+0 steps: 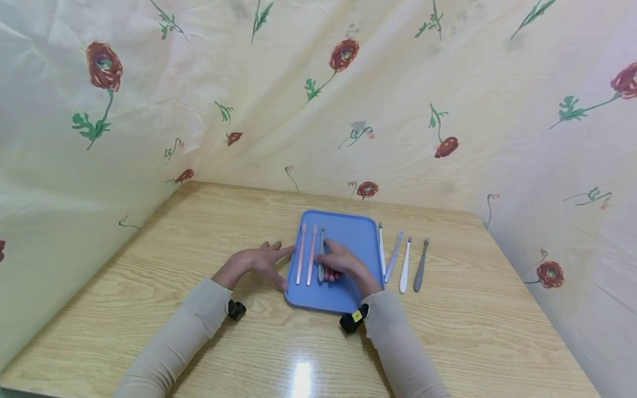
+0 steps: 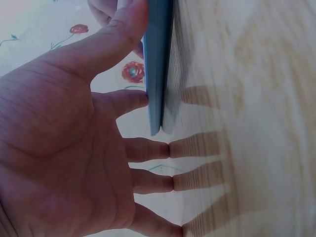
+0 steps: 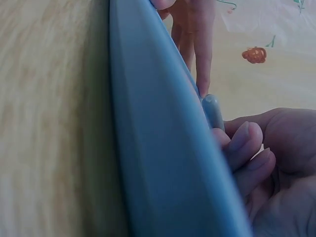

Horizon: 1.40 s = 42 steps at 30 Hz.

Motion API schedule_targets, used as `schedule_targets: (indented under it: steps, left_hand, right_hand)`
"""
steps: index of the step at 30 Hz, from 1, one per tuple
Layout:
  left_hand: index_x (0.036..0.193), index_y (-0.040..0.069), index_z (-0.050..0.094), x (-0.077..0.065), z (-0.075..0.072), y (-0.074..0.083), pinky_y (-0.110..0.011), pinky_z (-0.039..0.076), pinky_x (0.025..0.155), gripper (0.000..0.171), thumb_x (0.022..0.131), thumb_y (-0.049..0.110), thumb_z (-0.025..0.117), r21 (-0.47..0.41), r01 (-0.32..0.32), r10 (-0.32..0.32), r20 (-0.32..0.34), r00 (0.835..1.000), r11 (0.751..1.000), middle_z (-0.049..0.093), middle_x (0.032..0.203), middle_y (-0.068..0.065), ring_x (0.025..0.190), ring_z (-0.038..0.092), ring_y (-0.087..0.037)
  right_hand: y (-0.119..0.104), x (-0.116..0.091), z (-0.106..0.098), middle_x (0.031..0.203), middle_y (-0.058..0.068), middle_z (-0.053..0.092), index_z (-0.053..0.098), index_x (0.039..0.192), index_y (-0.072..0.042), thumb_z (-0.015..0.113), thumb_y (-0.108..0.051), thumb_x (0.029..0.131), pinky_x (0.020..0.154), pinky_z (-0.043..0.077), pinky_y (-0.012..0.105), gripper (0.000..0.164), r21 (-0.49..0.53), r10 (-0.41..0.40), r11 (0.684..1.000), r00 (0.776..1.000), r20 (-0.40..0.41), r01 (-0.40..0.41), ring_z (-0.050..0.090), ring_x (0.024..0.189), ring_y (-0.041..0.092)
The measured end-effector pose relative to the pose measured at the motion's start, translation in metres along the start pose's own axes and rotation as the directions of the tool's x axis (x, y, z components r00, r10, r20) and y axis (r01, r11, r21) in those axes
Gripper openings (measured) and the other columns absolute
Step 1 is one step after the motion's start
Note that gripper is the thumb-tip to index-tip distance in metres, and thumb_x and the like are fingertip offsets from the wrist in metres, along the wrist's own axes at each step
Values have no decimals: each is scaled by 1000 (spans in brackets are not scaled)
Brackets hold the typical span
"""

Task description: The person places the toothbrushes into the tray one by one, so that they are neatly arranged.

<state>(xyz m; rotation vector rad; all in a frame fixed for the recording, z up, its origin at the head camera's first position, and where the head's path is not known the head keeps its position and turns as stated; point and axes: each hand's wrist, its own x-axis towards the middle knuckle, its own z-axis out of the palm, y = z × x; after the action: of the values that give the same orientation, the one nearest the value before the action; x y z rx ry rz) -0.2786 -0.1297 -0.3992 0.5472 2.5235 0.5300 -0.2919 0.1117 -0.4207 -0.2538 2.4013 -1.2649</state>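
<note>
A blue tray (image 1: pixel 355 232) lies on the table, with two pink toothbrushes (image 1: pixel 301 254) side by side along its left part. Just right of them is a grey toothbrush (image 1: pixel 322 240), pinched by my right hand (image 1: pixel 344 261) over the tray; the remaining fingers curl beneath the palm. The handle end of that grey toothbrush (image 3: pixel 212 111) shows beside the fingers in the right wrist view. At the tray's left edge my left hand (image 1: pixel 256 262) has its fingers spread. In the left wrist view its thumb and index finger touch the tray rim (image 2: pixel 157 74), while other fingertips rest on the table.
Right of the tray lie a white toothbrush (image 1: pixel 381 249) close against the rim, a pale lilac one, another white toothbrush (image 1: pixel 405 268) and a dark grey toothbrush (image 1: pixel 421 268). A flowered cloth (image 1: pixel 278 121) hangs behind and beside the wooden table (image 1: pixel 164 260).
</note>
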Motion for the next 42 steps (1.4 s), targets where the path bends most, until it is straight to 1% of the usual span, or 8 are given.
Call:
schedule_targets:
  steps: [7, 14, 20, 25, 28, 42]
  left_hand:
    - [162, 27, 16, 0, 1, 1, -74, 10, 118, 108, 79, 49, 81, -2, 0, 0, 2, 1000, 1000, 5, 169, -23, 154, -1, -53]
    - [162, 26, 16, 1, 2, 0, -74, 11, 118, 107, 80, 49, 81, 2, 9, -9, -1, 1000, 1000, 5, 169, -22, 154, 0, -53]
    - [162, 26, 15, 1, 3, 0, -74, 12, 118, 108, 80, 49, 81, 10, 1, -1, -1, 1000, 1000, 5, 169, -22, 154, 0, -53]
    - [162, 26, 14, 1, 2, 0, -74, 11, 118, 108, 81, 49, 80, 14, -6, 6, 3, 1000, 1000, 4, 169, -23, 154, -1, -53]
    - [162, 26, 14, 1, 2, 0, -74, 11, 118, 107, 81, 49, 80, 17, -7, 7, 1, 1000, 1000, 4, 169, -23, 154, -1, -53]
    - [162, 27, 15, 1, 2, 0, -75, 11, 118, 107, 80, 49, 80, 16, -7, 7, 3, 1000, 1000, 4, 169, -23, 154, -1, -53]
  right_hand:
    - [1, 0, 0, 55, 0, 59, 9, 161, -3, 54, -20, 102, 39, 39, 20, 76, 16, 17, 1000, 1000, 12, -17, 51, 40, 8]
    - [2, 2, 1, 53, 0, 59, 10, 160, -1, 54, -19, 102, 38, 38, 21, 75, 22, 23, 999, 1000, 12, -23, 50, 38, 7]
    - [1, 0, 0, 54, 0, 58, 8, 161, -1, 56, -22, 102, 38, 38, 21, 78, 19, 23, 1000, 1000, -3, -23, 49, 39, 8]
    - [-1, -3, -4, 55, -1, 58, 8, 161, -4, 55, -25, 103, 40, 39, 21, 78, 1, 23, 1000, 1000, -15, -23, 49, 40, 8]
    - [-4, -4, -6, 55, -1, 58, 8, 162, -7, 55, -27, 102, 41, 39, 21, 79, 7, 29, 1000, 999, -17, -29, 49, 40, 8]
    - [-21, -16, -14, 56, 0, 60, 8, 162, -9, 55, -28, 103, 42, 39, 23, 78, 12, -42, 999, 999, -29, 43, 51, 41, 9]
